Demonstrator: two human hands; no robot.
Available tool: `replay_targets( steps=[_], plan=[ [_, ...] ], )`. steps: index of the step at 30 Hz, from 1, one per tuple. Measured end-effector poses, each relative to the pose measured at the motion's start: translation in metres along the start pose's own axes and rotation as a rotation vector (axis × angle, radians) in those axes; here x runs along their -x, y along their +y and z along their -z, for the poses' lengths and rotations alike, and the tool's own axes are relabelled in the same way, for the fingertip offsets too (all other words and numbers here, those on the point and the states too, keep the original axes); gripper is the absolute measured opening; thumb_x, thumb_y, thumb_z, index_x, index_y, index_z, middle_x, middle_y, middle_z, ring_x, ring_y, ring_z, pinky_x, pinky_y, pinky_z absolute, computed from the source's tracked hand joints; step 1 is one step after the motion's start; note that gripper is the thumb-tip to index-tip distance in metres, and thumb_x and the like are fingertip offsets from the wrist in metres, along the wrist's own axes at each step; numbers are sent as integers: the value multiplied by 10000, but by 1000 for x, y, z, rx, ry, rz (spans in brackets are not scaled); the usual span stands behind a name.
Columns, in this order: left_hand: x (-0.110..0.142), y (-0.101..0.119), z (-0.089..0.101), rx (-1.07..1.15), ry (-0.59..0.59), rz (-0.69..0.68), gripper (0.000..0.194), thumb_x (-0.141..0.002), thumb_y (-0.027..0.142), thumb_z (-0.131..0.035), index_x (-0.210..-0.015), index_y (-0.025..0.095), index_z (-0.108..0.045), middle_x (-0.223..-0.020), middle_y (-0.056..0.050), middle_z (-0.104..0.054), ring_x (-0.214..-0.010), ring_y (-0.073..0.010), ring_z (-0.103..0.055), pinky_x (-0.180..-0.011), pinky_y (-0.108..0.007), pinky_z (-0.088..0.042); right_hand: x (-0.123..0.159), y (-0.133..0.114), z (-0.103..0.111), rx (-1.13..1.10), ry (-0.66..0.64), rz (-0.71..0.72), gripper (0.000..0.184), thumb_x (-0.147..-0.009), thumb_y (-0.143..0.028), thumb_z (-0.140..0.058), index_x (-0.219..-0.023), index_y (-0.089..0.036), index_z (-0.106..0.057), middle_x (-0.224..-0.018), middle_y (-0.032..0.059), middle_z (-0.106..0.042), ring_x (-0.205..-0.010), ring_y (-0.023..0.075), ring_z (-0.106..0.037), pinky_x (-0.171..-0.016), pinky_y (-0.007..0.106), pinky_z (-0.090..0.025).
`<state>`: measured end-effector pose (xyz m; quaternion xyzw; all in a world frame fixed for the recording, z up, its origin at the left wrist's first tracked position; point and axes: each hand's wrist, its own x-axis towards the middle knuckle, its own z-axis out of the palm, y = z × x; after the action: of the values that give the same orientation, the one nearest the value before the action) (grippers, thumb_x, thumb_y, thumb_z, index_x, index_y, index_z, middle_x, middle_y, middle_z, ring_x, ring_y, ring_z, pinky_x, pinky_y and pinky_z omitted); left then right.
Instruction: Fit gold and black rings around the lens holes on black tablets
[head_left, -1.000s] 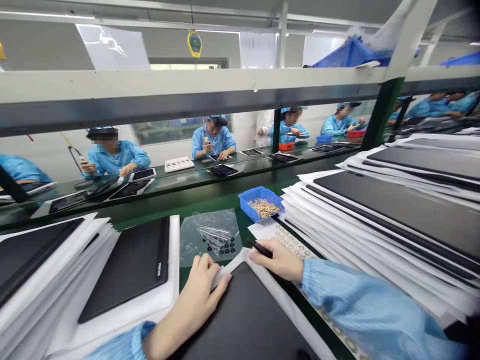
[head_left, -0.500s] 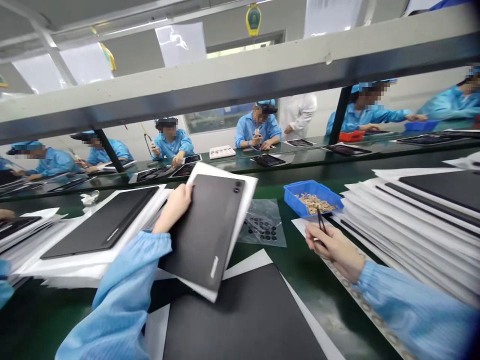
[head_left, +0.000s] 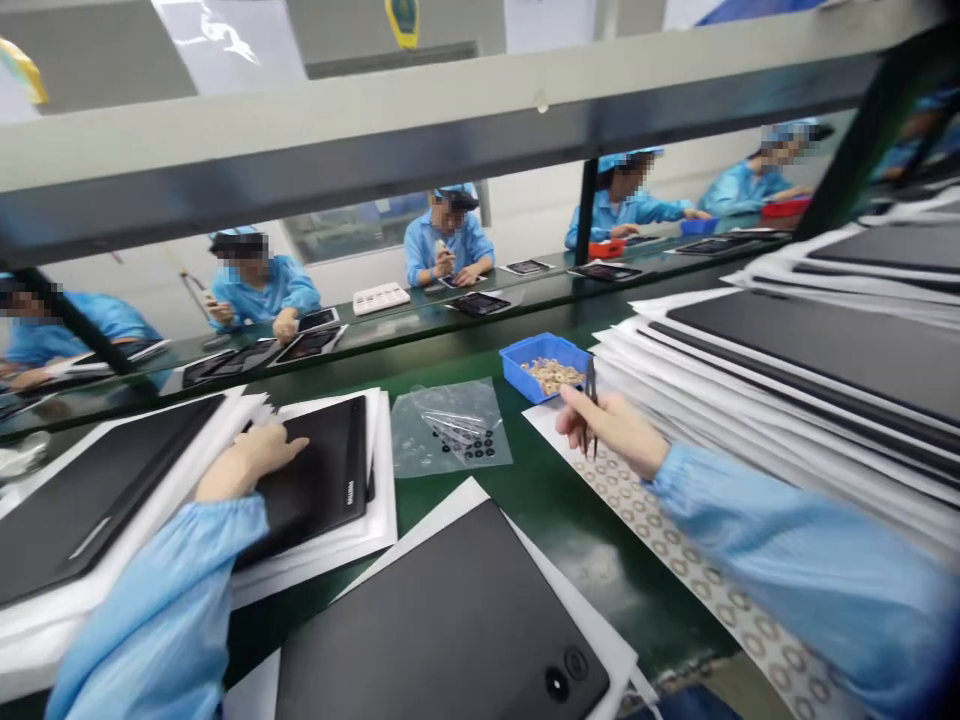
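Note:
My left hand (head_left: 255, 455) rests palm down, fingers spread, on a black tablet cover (head_left: 311, 470) lying on white foam sheets (head_left: 382, 500). A second black slab (head_left: 112, 490) lies on a white-edged pile beside it. My right hand (head_left: 611, 425) pinches black tweezers (head_left: 591, 400) upright, above a printed sheet of small ring stickers (head_left: 675, 545). The tweezer tips touch nothing I can make out. Nearest my body, a black tablet back (head_left: 442, 620) with round camera openings lies on a white sheet (head_left: 450, 520).
A blue bin of small tan rings (head_left: 544, 365) and a plastic bag of black rings (head_left: 450, 430) stand on the green bench mat (head_left: 540, 500). A tall stack of black slabs in white sheets (head_left: 810, 370) fills the right. Co-workers in blue sit beyond a grey beam (head_left: 375, 140).
The black tablet cover my left hand held tilted up now lies flat on the white foam at left, under that hand. My right hand and the tweezers have shifted toward the blue bin.

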<state>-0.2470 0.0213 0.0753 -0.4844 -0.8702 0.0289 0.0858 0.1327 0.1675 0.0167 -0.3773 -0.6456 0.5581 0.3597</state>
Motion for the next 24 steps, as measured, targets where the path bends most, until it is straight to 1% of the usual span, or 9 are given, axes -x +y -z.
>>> replay_targets(
  steps=[3,5,8,10,11,13,16,19,24],
  plan=[
    [18,50,11,37,24,-277,385,-908,324,-466,-1175,51,-522,-1151,-188,-569,-1056,-302,-552,-924,-493,-420,7,-3,25,43,62,-77,554,-839,-560,-487,-551,-100,-598,-447,59,-580,-335,110,-547,-313,169,-393],
    [37,101,9,112,40,-559,442,-924,394,-406,-1244,102,-492,-1284,-152,-512,-1204,-275,-457,-1026,-422,-355,10,5,36,56,94,-129,531,-838,-549,-501,-561,-105,-590,-442,77,-595,-340,150,-579,-316,199,-436],
    [64,181,-7,212,30,-932,474,-933,449,-403,-1292,149,-474,-1393,-80,-438,-1310,-205,-342,-1102,-313,-271,4,26,44,54,161,-135,412,-833,-468,-566,-612,-121,-582,-525,98,-650,-465,185,-660,-436,242,-544],
    [72,221,-23,264,44,-1080,549,-929,479,-413,-1350,127,-414,-1446,-84,-372,-1353,-208,-268,-1124,-302,-231,-4,40,46,57,217,-86,313,-829,-401,-600,-664,-136,-581,-611,92,-682,-559,182,-691,-544,262,-588],
    [73,234,-31,285,52,-1122,582,-925,484,-422,-1368,108,-391,-1459,-100,-349,-1360,-230,-251,-1127,-323,-232,-8,46,46,65,241,-56,270,-823,-374,-613,-690,-143,-581,-641,84,-689,-590,182,-699,-582,273,-598],
    [72,246,-47,316,59,-1166,592,-922,479,-432,-1372,96,-389,-1449,-117,-365,-1343,-271,-287,-1115,-381,-270,-16,58,47,98,282,2,216,-813,-353,-624,-735,-155,-581,-659,69,-694,-611,191,-704,-608,300,-606],
    [69,244,-63,354,68,-1167,541,-926,457,-426,-1346,117,-429,-1412,-114,-420,-1288,-307,-364,-1073,-450,-334,-20,69,46,172,336,66,228,-807,-385,-612,-740,-172,-567,-623,61,-693,-571,214,-696,-577,333,-597],
    [69,238,-68,385,80,-1152,517,-923,443,-435,-1339,135,-431,-1398,-112,-433,-1274,-318,-365,-1051,-474,-350,-16,73,43,228,364,102,269,-802,-435,-599,-716,-184,-555,-606,64,-695,-550,223,-688,-558,326,-578],
    [70,240,-68,400,98,-1161,494,-922,418,-448,-1330,139,-425,-1385,-116,-441,-1259,-309,-370,-1021,-494,-363,-13,71,42,243,346,126,276,-784,-444,-619,-737,-176,-573,-599,62,-693,-543,213,-677,-542,300,-547]
  ],
)
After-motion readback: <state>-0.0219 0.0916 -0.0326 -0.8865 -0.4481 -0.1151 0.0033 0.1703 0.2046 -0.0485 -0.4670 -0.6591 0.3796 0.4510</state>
